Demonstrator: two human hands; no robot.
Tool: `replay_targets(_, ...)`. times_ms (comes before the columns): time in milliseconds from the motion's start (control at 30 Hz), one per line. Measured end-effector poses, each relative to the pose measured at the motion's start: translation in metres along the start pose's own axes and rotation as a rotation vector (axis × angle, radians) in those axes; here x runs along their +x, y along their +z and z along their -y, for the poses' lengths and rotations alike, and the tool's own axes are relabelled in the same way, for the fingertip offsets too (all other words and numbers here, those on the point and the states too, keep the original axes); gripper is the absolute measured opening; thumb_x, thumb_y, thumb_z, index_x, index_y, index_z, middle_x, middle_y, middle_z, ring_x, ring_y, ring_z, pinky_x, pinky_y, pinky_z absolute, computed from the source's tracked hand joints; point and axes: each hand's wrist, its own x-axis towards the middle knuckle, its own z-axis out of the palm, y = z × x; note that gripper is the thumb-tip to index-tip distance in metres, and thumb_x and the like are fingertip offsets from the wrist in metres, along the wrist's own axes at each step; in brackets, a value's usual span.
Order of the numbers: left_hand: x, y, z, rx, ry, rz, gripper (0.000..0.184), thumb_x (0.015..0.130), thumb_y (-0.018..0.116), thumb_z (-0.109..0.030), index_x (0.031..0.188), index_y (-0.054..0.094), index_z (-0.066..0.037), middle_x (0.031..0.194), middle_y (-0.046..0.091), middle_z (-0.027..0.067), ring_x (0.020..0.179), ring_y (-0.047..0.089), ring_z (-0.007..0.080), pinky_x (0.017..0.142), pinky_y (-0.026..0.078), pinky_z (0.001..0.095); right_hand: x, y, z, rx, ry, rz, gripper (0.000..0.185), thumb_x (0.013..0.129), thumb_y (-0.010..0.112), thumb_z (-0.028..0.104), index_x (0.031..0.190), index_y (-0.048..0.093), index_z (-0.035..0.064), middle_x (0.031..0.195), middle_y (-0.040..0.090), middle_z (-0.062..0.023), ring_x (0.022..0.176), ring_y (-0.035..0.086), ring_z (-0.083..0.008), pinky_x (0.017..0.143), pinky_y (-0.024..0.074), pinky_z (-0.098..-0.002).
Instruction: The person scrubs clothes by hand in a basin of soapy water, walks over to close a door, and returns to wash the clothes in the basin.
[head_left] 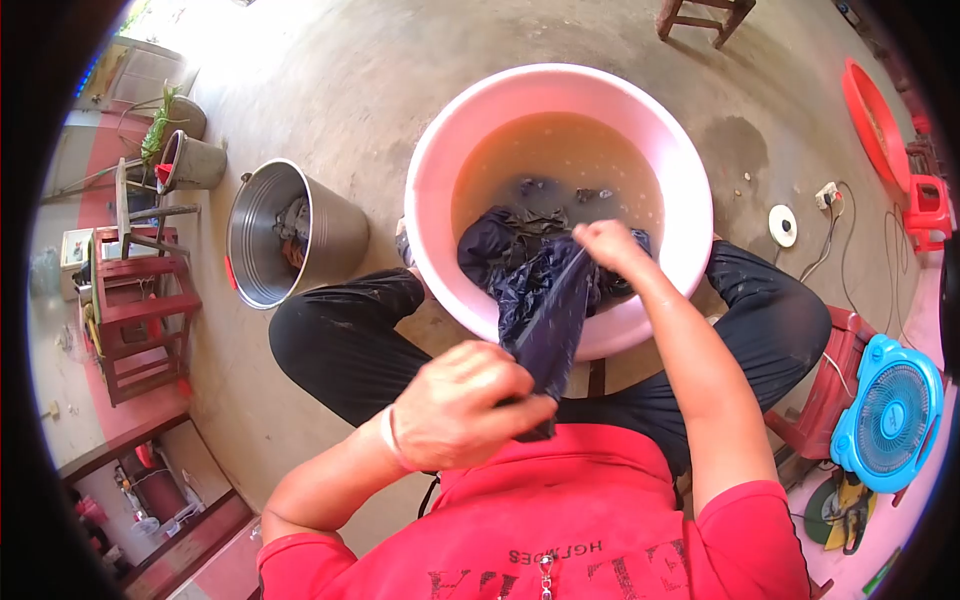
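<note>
A wet dark blue cloth (548, 310) is stretched between my two hands, over the near rim of a large pink basin (440, 180). My left hand (475, 405), with a band at its wrist, is closed on the cloth's near end, close to my red shirt. Above the basin my right hand (612, 246) pinches the cloth's upper edge. More of the dark fabric lies bunched in the basin, partly sunk in cloudy brown water (560, 150). How much of it is one piece I cannot tell.
A metal bucket (335, 235) with cloth inside stands left of the basin. At the right are a blue fan (893, 418), a red stool (928, 212), a round red tub (868, 125) and cords on the floor. Wooden chairs (150, 310) stand at the far left.
</note>
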Motion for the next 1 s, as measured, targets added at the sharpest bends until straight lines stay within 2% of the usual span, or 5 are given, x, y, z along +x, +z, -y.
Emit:
replay_targets(267,-0.024,-0.018,0.054,-0.256,-0.602,-0.701,0.028,0.078,0.053,0.006,0.103,0.065,0.000,0.103,0.057,0.0092,0.092,0.057,0.0175,0.084,0.046,0.0281,-0.009,-0.104,0.010,1.277,0.029,-0.567,0.037,0.092,0.059,0.037,0.107,0.064,0.0045,0.096,0.061,-0.0049,0.090,0.057,-0.0143,0.078,0.0490,-0.0326)
replay_targets(500,-0.030,-0.049,0.122,-0.801,-0.654,-1.039,0.016,0.095,0.050,-0.007,0.103,0.064,-0.003,0.108,0.064,0.0075,0.098,0.060,0.0136,0.086,0.047,0.0262,0.015,-0.181,0.000,0.133,-0.334,-1.245,0.050,0.098,0.051,0.041,0.110,0.063,-0.0059,0.123,0.051,-0.0146,0.095,0.063,-0.0171,0.082,0.0504,-0.0295)
replay_targets(533,-0.024,-0.056,0.118,-0.812,-0.592,-1.027,0.017,0.096,0.049,-0.007,0.101,0.064,-0.001,0.107,0.064,0.0079,0.099,0.059,0.0146,0.088,0.046,0.0273,0.010,-0.190,0.010,0.708,-0.311,-1.056,0.049,0.098,0.050,0.043,0.105,0.064,-0.0036,0.106,0.058,-0.0108,0.081,0.061,-0.0152,0.074,0.0500,-0.0284)
replay_targets(700,-0.006,-0.067,0.102,-0.684,-0.292,-0.519,0.012,0.083,0.054,-0.005,0.090,0.061,0.001,0.097,0.063,0.0106,0.094,0.058,0.0209,0.084,0.044,0.0335,0.007,-0.225,0.023,0.600,-0.197,-0.947,0.049,0.097,0.051,0.044,0.082,0.058,-0.0017,0.063,0.047,-0.0023,0.061,0.039,-0.0142,0.056,0.0390,-0.0321)
replay_targets(1000,-0.014,-0.141,0.131,0.440,-0.363,-0.174,0.026,0.076,0.050,0.008,0.095,0.060,-0.006,0.093,0.058,0.0153,0.092,0.057,0.0371,0.081,0.046,0.0408,-0.047,-0.316,0.058,-0.013,-0.468,-0.535,0.041,0.086,0.072,0.038,0.069,0.057,0.0041,0.063,0.043,0.0043,0.061,0.035,-0.0063,0.054,0.0332,-0.0274)
